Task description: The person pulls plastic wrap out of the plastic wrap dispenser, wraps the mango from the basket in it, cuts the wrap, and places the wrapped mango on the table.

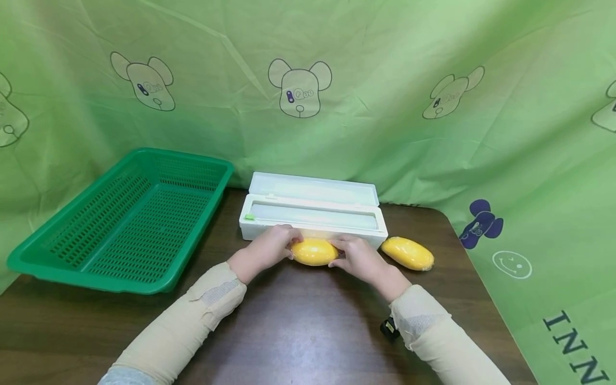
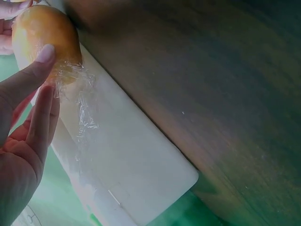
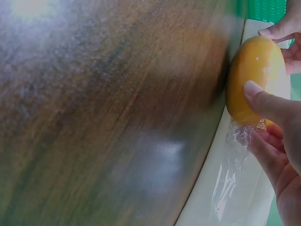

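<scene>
Both hands hold a yellow mango (image 1: 315, 252) by its two ends, just in front of a white cling film box (image 1: 313, 231). My left hand (image 1: 275, 245) grips the left end, its thumb on the skin in the left wrist view. At the other end my right hand (image 1: 358, 258) pinches with thumb and fingers. Crumpled clear cling film (image 2: 83, 101) gathers at the mango's end beside the left fingers. More film (image 3: 237, 141) bunches under the right fingers and trails over the box. A second yellow mango (image 1: 408, 253), shiny with film, lies right of the box.
A green plastic basket (image 1: 175, 267) stands at the left. The box's lid (image 1: 313, 188) is raised at the back, with a roll (image 1: 313, 215) inside. A small black object (image 1: 389, 328) sits by the right sleeve. Green printed cloth (image 1: 375, 133) hangs behind the brown table (image 1: 289, 331).
</scene>
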{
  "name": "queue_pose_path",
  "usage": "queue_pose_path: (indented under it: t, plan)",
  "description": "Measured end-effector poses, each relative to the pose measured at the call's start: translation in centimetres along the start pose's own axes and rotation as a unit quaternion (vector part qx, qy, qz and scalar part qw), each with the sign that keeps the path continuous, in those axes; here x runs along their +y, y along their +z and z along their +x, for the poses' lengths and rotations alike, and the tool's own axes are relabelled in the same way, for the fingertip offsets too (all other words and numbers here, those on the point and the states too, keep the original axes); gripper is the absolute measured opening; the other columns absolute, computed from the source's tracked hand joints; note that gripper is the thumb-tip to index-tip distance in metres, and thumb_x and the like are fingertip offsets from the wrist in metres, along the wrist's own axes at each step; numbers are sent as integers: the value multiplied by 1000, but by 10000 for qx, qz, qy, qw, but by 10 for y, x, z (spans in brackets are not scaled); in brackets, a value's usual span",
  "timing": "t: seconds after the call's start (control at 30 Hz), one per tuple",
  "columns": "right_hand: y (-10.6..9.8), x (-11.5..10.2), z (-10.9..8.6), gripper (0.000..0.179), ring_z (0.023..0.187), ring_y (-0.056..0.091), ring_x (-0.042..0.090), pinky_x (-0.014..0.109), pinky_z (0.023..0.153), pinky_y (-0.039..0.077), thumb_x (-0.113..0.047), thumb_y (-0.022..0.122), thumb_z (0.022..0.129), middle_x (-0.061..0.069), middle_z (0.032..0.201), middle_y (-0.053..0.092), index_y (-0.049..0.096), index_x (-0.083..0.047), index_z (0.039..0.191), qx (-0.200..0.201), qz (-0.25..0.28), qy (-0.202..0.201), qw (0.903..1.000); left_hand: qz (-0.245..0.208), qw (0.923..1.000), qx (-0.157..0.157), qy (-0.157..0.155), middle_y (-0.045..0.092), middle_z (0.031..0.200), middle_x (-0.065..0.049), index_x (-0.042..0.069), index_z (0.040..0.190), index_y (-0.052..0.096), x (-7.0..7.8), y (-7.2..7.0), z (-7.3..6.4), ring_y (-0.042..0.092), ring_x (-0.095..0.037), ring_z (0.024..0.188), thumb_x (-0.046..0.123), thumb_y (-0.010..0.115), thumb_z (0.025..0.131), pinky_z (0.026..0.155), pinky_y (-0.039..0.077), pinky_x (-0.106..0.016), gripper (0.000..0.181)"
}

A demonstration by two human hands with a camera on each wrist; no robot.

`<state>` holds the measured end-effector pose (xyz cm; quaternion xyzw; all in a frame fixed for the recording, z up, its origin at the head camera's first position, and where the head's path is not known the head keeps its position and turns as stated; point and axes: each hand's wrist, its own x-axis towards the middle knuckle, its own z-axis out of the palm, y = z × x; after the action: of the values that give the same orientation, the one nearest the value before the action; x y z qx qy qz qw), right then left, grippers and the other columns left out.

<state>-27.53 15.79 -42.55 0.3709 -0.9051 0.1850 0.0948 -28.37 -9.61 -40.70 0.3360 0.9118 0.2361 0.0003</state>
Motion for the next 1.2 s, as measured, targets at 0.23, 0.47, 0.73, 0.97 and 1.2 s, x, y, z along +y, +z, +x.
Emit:
queue_pose_path:
  t: [0.23,0.47,0.73,0.97,1.2]
  plan:
    - [-6,4,1,48,83,65,17,31,75,56,-14,87,82,12,105,72,70,5,122,-302,348,115,9989,-21,9998,-161,100,69,93,-7,-1,104,72,0,-6,0,62,-21,86,-5,84,78,83,54,-35,29]
    - [-26,2,-1,54,80,63,10,33,74,56,-17,78,92,2,95,70,60,0,140,-844,1111,545,9887,-188,9993,-238,201,72,103,-7,1,118,69,3,-19,-6,66,-22,95,0,79,88,87,54,-35,31]
    - [-37,4,0,44,88,65,12,36,81,56,-18,70,99,0,101,70,60,-2,139,-901,1367,333,9859,490,9930,746,774,66,110,-9,4,112,70,19,-25,-17,61,-28,104,-1,78,89,91,53,-38,25]
    - [-40,3,4,41,101,61,20,45,93,50,-21,58,105,7,116,67,58,-1,140,-918,1408,433,9848,621,9864,996,1149,59,112,-7,6,113,68,28,-13,-17,55,-24,105,5,80,86,89,53,-34,30]
    - [-39,0,8,40,110,59,25,50,100,47,-21,54,107,12,121,66,56,1,140,-942,1418,627,9834,876,9847,1199,911,52,120,-10,7,123,57,19,0,-9,51,-30,113,0,91,73,88,55,-41,62]
